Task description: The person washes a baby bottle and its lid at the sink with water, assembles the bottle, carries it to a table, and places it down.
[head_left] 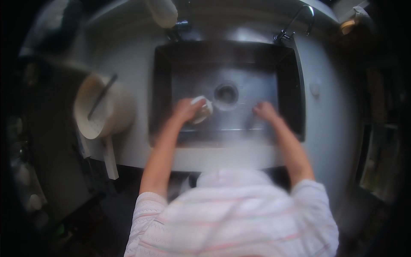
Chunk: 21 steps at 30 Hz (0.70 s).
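Note:
Over the left part of a dark metal sink (265, 85), my left hand (187, 109) is closed round a small whitish object (203, 112), too blurred to identify. The round drain (226, 94) lies just right of that object. My right hand (265, 110) hangs over the sink's right part, its fingers curled together. Whether anything is in those fingers is too blurred to tell.
A large cream container (122, 109) with a dark stick-like utensil (102, 96) stands on the counter left of the sink. A curved metal tap (311, 19) rises behind the right corner. A small pale item (315, 89) lies on the right counter.

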Each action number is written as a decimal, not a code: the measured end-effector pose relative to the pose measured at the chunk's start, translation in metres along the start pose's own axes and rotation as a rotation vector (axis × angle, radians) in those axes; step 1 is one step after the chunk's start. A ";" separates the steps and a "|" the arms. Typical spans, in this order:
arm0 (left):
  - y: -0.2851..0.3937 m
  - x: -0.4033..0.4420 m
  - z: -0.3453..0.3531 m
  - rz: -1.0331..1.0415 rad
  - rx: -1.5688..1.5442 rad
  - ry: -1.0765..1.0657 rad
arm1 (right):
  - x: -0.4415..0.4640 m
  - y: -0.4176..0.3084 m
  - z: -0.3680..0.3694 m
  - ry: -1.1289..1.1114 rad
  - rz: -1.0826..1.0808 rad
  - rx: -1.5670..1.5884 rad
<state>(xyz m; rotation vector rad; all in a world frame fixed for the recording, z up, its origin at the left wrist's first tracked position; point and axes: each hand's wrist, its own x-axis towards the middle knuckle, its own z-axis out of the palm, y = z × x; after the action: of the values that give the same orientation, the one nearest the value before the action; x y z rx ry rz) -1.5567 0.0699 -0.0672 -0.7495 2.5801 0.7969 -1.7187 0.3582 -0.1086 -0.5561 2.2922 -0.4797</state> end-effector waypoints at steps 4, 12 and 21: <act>-0.016 0.007 0.008 -0.223 -0.790 -0.231 | -0.025 -0.044 -0.032 -0.122 0.236 0.878; 0.028 -0.025 -0.010 -0.058 -1.550 -0.461 | -0.034 -0.081 -0.031 -0.434 -0.228 1.480; 0.061 -0.078 -0.090 0.561 -1.675 -0.476 | -0.094 -0.155 -0.146 -0.196 -0.850 1.020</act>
<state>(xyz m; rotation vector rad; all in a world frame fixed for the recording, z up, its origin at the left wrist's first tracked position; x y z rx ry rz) -1.5431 0.0894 0.0643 -0.0157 1.1695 2.8493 -1.7235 0.3029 0.1173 -0.9299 1.2475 -1.7466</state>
